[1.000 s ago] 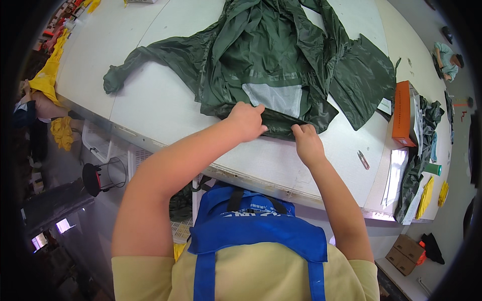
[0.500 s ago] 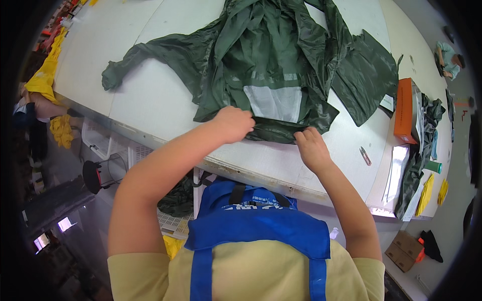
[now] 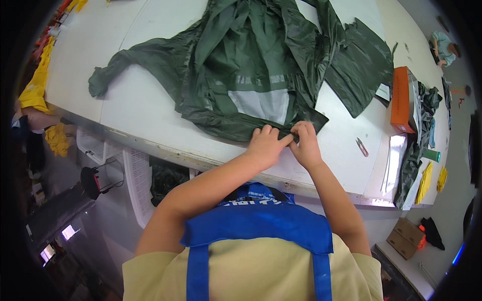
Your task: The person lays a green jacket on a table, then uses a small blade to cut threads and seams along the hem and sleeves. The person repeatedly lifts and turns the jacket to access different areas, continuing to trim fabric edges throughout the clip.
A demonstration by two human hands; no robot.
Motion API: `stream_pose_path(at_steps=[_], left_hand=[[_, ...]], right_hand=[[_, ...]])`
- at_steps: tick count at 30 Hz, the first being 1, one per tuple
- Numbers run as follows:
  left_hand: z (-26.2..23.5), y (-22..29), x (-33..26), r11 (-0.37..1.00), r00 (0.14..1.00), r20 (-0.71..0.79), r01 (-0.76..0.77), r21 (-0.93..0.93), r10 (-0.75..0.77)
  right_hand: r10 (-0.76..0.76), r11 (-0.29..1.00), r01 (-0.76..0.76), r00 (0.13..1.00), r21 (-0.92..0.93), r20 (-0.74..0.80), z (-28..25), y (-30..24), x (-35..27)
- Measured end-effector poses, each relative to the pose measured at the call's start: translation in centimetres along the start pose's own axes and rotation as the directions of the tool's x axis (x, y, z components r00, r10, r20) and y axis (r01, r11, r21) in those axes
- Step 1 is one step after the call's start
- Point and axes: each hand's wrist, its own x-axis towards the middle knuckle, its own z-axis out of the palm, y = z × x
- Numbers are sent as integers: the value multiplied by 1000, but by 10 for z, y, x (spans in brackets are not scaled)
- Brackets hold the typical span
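Note:
A dark green jacket (image 3: 211, 85) lies spread over the white table (image 3: 145, 103), its hem toward me and one sleeve stretched out to the left. Inside it a pale mesh panel (image 3: 261, 104) shows, with a grey band above. At the hem, my left hand (image 3: 267, 145) rests with fingers curled over the folded edge. Close beside it, my right hand (image 3: 306, 143) pinches the same hem near its right corner. The two hands almost touch, thumbs toward each other. The fabric under the fingers is partly hidden.
Small thread snips (image 3: 362, 147) lie on the table to the right. Beyond them stands an orange box (image 3: 400, 100), near a green roll (image 3: 431, 155) and dark garments. Below the table's left edge are white crates (image 3: 138, 185). Another person (image 3: 444, 48) is at the far right.
My left hand has slid right along the hem and now sits next to my right hand. The jacket has shifted slightly left in view, and its left hem lies smoother.

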Motion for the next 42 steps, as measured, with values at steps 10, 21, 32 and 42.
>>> stream_pose_path(at_steps=[10,21,32,42], left_hand=[[22,8,17,993,999,31,-10,122,6],[10,13,12,894,970,-11,220,-391,-243],[3,7,11,777,961,65,256,-576,-269],[24,-6,-1,762,983,-125,20,-647,-132]], right_hand=[[163,984,-172,971,40,177,-16,36,-19],[301,766,-478,857,430,418,-28,22,-13],[242,817,-398,893,416,379,-33,9,-22],[119,911,-197,967,361,226,-40,-9,-23]])
